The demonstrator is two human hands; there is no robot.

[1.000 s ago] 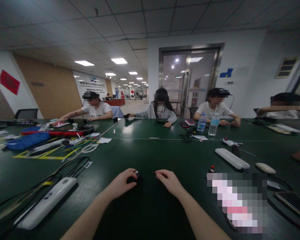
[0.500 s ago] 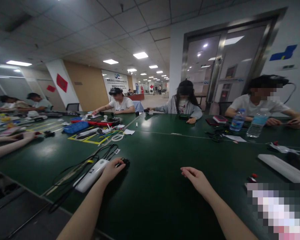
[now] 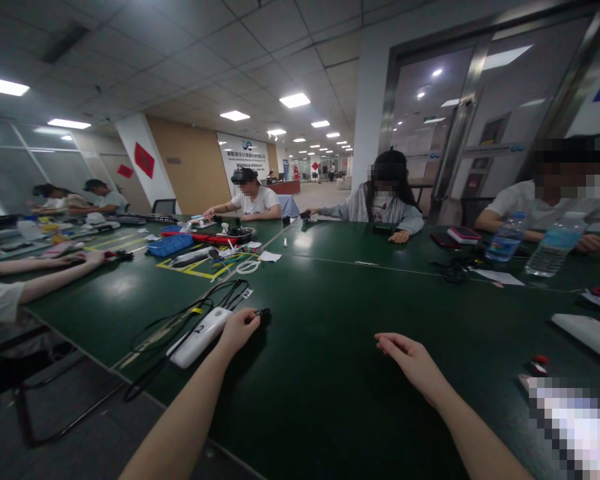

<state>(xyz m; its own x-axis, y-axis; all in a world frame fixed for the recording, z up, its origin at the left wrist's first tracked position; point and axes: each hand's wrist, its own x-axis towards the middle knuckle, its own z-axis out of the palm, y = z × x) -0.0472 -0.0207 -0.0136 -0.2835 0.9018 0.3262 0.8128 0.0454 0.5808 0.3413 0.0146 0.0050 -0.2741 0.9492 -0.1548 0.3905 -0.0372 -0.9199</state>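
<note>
My left hand point(image 3: 241, 331) rests on the green table point(image 3: 320, 400), its fingers closed around a small black object point(image 3: 265, 316). Most of that object is hidden by the fingers, so I cannot make out its kind. Just left of this hand lies a white power strip point(image 3: 200, 338) marked "2", with black cables point(image 3: 173, 327) beside and behind it. Farther right, my right hand point(image 3: 410, 360) lies low over the tabletop, fingers loosely stretched to the left with the thumb near them. No object shows in it.
At the far left-centre sit a blue basket point(image 3: 170, 245), coloured wires and a white cable coil point(image 3: 249, 267). Bottles point(image 3: 555, 247), black cables and a white bar point(image 3: 587, 339) lie right, above a small red-and-black item point(image 3: 539, 363). Other people sit around the table; a co-worker's arms point(image 3: 65, 270) reach in from the left.
The view has turned a little left, so the scene sits farther right. My left hand still holds the black object; both hands have hardly moved relative to the table.
</note>
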